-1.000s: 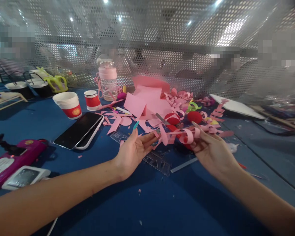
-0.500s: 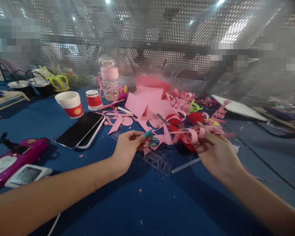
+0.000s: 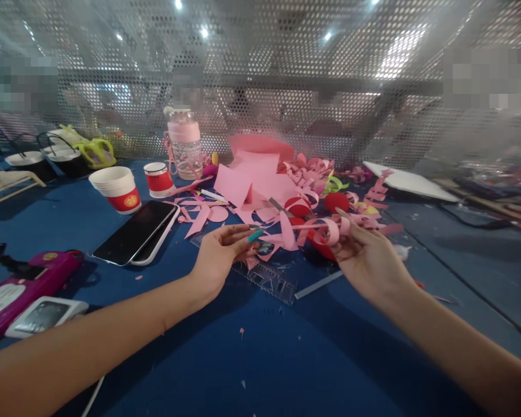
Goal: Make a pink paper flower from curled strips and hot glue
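My right hand [image 3: 367, 255] holds a curled pink paper strip [image 3: 330, 230] between thumb and fingers, its loops hanging to the left. A thin straight pink length runs from it toward my left hand [image 3: 219, 255]. My left hand is closed in a pinch, a long teal thumbnail on top; what sits between its fingertips is too small to make out. Beneath that hand lies a clear stencil ruler [image 3: 275, 282], partly covered. A heap of pink paper sheets [image 3: 256, 174] and cut strips rises just beyond both hands. Red round pieces [image 3: 336, 202] lie by my right fingers.
On the left are two stacked phones [image 3: 134, 234], white paper cups [image 3: 117, 188], a red cup [image 3: 158, 179] and a purple toy scooter [image 3: 30, 284]. A water bottle [image 3: 185, 145] stands before the perforated metal screen [image 3: 260, 87]. A grey strip [image 3: 316, 285] lies near the ruler.
The view has shifted slightly, so everything sits a little further left. Both hands keep nearly the same pose, with the curled pink strip still in my right hand.
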`<action>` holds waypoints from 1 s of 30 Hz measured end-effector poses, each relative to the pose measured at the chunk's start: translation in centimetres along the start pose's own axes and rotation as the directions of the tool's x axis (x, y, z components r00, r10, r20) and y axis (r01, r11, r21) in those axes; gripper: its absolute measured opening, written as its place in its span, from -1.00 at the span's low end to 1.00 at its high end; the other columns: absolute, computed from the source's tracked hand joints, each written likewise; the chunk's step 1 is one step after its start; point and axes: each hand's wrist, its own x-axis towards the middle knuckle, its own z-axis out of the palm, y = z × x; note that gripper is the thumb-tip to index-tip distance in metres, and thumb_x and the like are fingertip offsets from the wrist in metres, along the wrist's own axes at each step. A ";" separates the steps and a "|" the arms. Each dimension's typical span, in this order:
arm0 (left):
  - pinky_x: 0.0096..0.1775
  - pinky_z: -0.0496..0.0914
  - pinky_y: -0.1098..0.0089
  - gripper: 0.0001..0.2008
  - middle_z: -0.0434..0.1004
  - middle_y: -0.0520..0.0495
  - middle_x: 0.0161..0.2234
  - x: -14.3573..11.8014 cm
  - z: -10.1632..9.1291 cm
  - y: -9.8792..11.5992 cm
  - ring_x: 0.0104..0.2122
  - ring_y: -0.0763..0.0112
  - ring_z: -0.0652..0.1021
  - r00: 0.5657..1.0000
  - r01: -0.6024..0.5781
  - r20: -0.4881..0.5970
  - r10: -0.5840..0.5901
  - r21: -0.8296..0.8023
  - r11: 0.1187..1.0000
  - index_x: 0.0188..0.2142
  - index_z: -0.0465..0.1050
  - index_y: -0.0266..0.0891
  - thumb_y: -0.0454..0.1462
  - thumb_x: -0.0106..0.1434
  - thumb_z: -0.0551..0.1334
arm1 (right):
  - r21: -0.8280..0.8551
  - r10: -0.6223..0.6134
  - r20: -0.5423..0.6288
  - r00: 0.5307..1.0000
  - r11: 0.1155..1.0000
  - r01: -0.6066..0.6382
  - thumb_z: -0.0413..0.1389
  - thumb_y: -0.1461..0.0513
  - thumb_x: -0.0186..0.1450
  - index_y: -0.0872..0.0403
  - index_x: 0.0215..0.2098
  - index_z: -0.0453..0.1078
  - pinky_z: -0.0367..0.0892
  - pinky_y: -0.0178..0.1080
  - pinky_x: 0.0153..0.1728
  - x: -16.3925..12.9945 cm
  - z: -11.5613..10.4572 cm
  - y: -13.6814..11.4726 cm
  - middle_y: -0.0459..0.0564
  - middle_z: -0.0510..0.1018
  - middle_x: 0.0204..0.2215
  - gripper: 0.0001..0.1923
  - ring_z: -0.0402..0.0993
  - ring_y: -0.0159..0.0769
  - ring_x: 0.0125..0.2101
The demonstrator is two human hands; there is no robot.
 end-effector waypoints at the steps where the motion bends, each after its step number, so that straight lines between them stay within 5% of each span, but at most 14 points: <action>1: -0.36 0.46 0.45 -0.73 0.57 -0.06 -0.39 0.0 0.0 0.0 -0.45 0.44 0.58 1.000 -0.013 -0.003 0.013 -0.001 1.000 -0.31 0.46 -0.31 -0.38 -0.07 0.35 | 0.007 0.013 -0.007 1.000 1.000 -0.013 0.01 0.45 0.16 0.16 -0.53 0.40 0.36 -0.53 -0.67 0.0 0.0 0.0 -0.15 0.49 -0.64 -0.80 0.40 -0.55 -0.68; 10: -0.40 0.44 0.44 -0.89 0.51 -0.02 -0.56 -0.4 0.5 0.4 -0.55 0.50 0.53 0.999 -0.005 0.038 -0.001 0.163 0.987 -0.56 0.40 -0.32 -0.32 0.02 0.28 | 0.036 0.054 -0.034 0.998 0.998 -0.052 0.00 0.47 0.15 0.16 -0.55 0.38 0.35 -0.53 -0.67 0.0 0.2 -0.1 -0.16 0.44 -0.68 -0.79 0.36 -0.55 -0.70; 15: -0.58 0.37 0.48 -0.85 0.48 -0.02 -0.61 -0.6 0.4 0.7 -0.70 0.56 0.44 0.995 -0.033 0.104 0.004 0.274 0.961 -0.54 0.37 -0.30 -0.26 0.10 0.21 | 0.049 0.066 -0.028 0.997 0.997 -0.064 0.00 0.46 0.16 0.15 -0.48 0.41 0.38 -0.52 -0.64 -0.1 0.2 0.1 -0.17 0.43 -0.67 -0.80 0.36 -0.55 -0.70; 25: -0.48 0.41 0.50 -0.89 0.49 -0.03 -0.51 0.2 0.2 0.3 -0.60 0.59 0.46 0.995 -0.091 0.056 0.079 0.258 0.962 -0.39 0.38 -0.33 -0.29 0.15 0.16 | 0.053 0.074 -0.017 0.997 0.996 -0.073 0.00 0.46 0.14 0.16 -0.46 0.42 0.36 -0.52 -0.69 -0.4 0.3 -0.1 -0.13 0.47 -0.66 -0.80 0.37 -0.53 -0.71; 30: -0.65 0.31 0.55 -0.83 0.42 0.07 -0.61 -0.1 0.1 0.5 -0.71 0.59 0.42 0.994 -0.080 0.097 0.056 0.266 0.961 -0.42 0.29 -0.27 -0.20 0.15 0.17 | 0.046 0.082 -0.013 0.997 0.996 -0.081 0.02 0.46 0.11 0.17 -0.49 0.42 0.36 -0.52 -0.68 -0.3 0.3 0.1 -0.13 0.47 -0.66 -0.83 0.37 -0.53 -0.71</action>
